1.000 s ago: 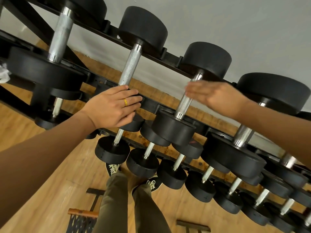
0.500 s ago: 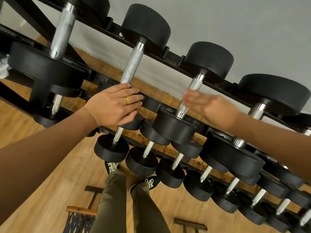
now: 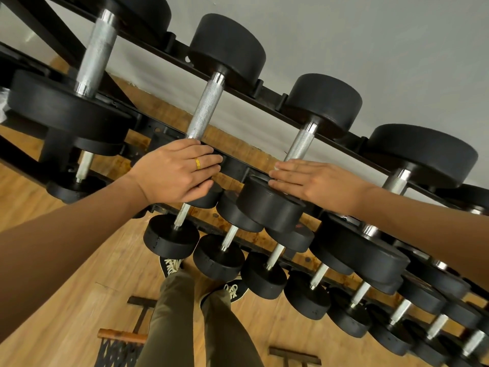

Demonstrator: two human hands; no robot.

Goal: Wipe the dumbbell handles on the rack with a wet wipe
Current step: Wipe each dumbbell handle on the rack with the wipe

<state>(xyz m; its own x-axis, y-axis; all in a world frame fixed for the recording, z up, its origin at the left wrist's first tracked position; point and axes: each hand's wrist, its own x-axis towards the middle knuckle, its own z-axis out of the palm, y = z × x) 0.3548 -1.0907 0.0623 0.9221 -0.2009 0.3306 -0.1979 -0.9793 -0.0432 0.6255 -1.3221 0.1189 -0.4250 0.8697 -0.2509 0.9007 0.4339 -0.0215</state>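
Black dumbbells with knurled steel handles lie across a black rack [image 3: 272, 94]. My left hand [image 3: 177, 173], wearing a gold ring, lies over the near head of the second top-row dumbbell, fingers curled over its edge, just below that handle [image 3: 205, 109]. My right hand [image 3: 315, 181] lies flat with straight fingers at the bottom of the third handle [image 3: 300, 143], on top of that dumbbell's near head [image 3: 267, 205]. A small pale sliver shows at its fingertips; whether a wipe is under the palm is hidden.
A lower tier holds several smaller dumbbells [image 3: 172, 237] running off to the right. My legs [image 3: 180, 313] and shoes stand on the wooden floor close to the rack. A wood-handled black object [image 3: 120, 337] lies by my feet. Something white [image 3: 2, 107] peeks in at the left edge.
My right hand has slid down the third dumbbell's handle from its middle to the near head. My left hand has stayed on the second dumbbell's near head.
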